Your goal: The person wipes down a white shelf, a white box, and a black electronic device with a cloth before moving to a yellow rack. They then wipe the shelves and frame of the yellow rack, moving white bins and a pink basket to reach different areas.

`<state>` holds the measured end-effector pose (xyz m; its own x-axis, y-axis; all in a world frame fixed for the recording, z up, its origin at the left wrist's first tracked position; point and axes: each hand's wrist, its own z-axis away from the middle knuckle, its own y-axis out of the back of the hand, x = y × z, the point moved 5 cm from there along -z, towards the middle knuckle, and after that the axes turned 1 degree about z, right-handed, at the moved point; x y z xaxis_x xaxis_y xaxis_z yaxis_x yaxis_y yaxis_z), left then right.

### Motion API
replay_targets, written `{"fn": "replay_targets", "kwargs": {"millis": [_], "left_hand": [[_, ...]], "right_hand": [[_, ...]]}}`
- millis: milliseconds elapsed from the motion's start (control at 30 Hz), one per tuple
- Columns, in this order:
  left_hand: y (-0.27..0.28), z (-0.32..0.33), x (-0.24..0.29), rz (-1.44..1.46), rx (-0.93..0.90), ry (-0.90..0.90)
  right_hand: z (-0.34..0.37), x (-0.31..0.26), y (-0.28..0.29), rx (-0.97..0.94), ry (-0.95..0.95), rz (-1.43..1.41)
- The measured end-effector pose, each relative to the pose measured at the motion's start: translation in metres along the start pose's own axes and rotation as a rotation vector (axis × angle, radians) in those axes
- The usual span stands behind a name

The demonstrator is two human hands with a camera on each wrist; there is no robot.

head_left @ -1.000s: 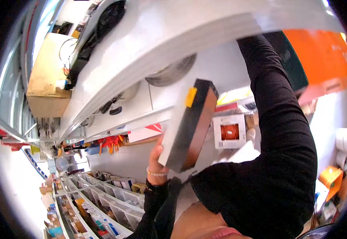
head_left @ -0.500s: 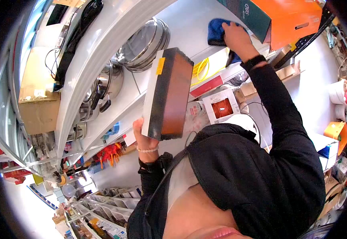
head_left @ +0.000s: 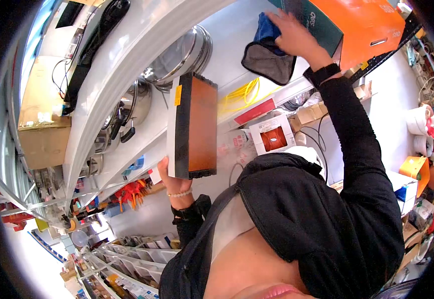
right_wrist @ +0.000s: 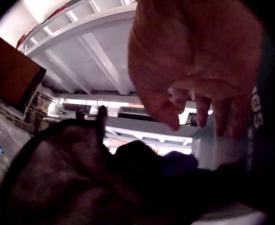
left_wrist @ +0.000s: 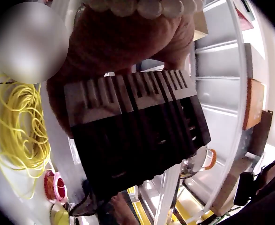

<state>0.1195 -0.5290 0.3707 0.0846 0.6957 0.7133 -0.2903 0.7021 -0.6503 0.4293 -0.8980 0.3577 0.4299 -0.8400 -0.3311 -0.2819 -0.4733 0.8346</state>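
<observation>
White shelf [head_left: 229, 37], head view: left hand [head_left: 177, 183] grasping 1 brown-faced case [head_left: 203, 129], black ribbed ends, held before the shelf; right hand [head_left: 296, 37] above 1 blue-and-grey cloth [head_left: 271, 64], near 1 orange box [head_left: 369, 27]. Left wrist view: case's slotted end near the palm; beyond, 1 yellow cable coil [left_wrist: 22, 129]. Right wrist view: right hand unclenched, fingers hanging loose; cloth below, apart from the fingertips.

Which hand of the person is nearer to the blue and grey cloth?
Right. In the head view, the right hand overlaps the cloth; the left hand is well away, holding a black and brown box.
</observation>
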Motion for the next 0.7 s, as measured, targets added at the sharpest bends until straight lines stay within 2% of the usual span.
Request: {"fn": "replay_targets", "kwargs": {"millis": [67,100,133,267,367,533,700], "left_hand": [[0.007,0.001,-0.001,0.007,0.043,0.002],[0.011,0.001,-0.001,0.013,0.053,-0.001],[0.012,0.000,0.000,0.018,0.060,-0.004],[0.013,-0.001,-0.002,-0.024,0.189,-0.055],[0.025,0.001,-0.006,-0.072,0.259,-0.171],[0.006,0.024,-0.024,-0.090,0.341,-0.121],[-0.017,0.032,-0.029,-0.151,0.454,-0.098]], "right_hand": [[0.017,-0.016,-0.039,-0.407,-0.172,0.143],[0.025,-0.039,-0.029,-0.603,-0.240,0.232],[0.024,-0.041,-0.040,-0.569,-0.272,0.234],[-0.026,-0.007,-0.070,-0.683,-0.318,0.184],[-0.089,0.017,-0.109,-0.699,-0.279,0.372],[-0.154,0.048,-0.139,-0.623,-0.281,0.314],[-0.183,0.056,-0.163,-0.581,-0.266,0.269]]}}
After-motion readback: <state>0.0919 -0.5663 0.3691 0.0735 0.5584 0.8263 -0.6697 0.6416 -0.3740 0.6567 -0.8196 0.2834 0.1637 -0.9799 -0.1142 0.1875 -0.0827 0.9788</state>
